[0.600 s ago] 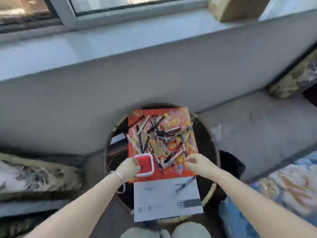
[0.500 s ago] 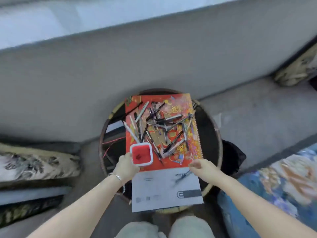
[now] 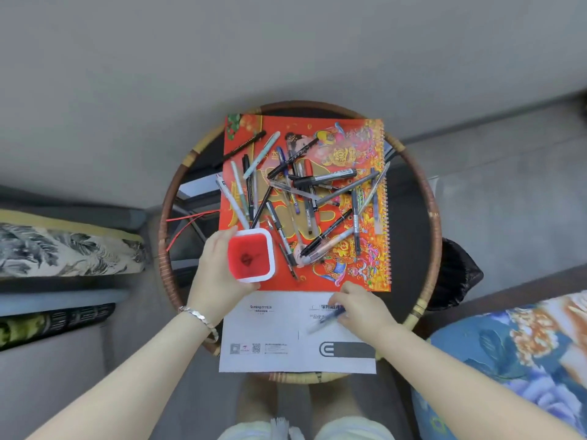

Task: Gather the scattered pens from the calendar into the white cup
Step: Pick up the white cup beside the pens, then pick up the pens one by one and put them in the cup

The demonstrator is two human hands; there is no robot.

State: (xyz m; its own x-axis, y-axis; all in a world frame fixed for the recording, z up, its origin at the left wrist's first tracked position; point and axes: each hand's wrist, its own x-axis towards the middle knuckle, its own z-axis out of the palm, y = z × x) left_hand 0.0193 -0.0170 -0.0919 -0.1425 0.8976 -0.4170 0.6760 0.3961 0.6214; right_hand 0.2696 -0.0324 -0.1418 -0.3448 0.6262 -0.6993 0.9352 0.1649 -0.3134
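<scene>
View from above of a round tabletop of dark glass with a woven cane rim (image 3: 409, 223). A red, spiral-bound wall calendar with gold figures (image 3: 314, 281) lies flat across it. A white printed sheet (image 3: 270, 331) lies at the calendar's near edge, and whether the two are joined cannot be told.

The scattered pens (image 3: 305, 198), black, grey, clear and blue, lie crossed over one another in a loose heap on the calendar's middle and left part. None is in the cup.

The white plastic cup with a rounded square rim (image 3: 252, 232) stands on the calendar's near left corner, just beside the heap. Its inside shows red and appears empty. The left hand (image 3: 219, 271) is wrapped round the cup's left wall, thumb at the far side. This probably steadies the light cup and keeps its mouth up and close to the pens, so that each transfer is short. A silver bracelet (image 3: 200, 315) sits on that wrist.

The right hand (image 3: 362, 308) is apart from the heap, on the white sheet. Its fingers are curled over one end of a blue-barrelled pen (image 3: 320, 323), which lies slantwise and blurred. The grip looks like a pinch, though the fingertips are hidden. This stray pen lies nearest the person and off the calendar, and seems to be the first one chosen.

The task is judged to be at its start, with the whole heap still to be moved. The crossed pens will likely need lifting from the top down.
</scene>
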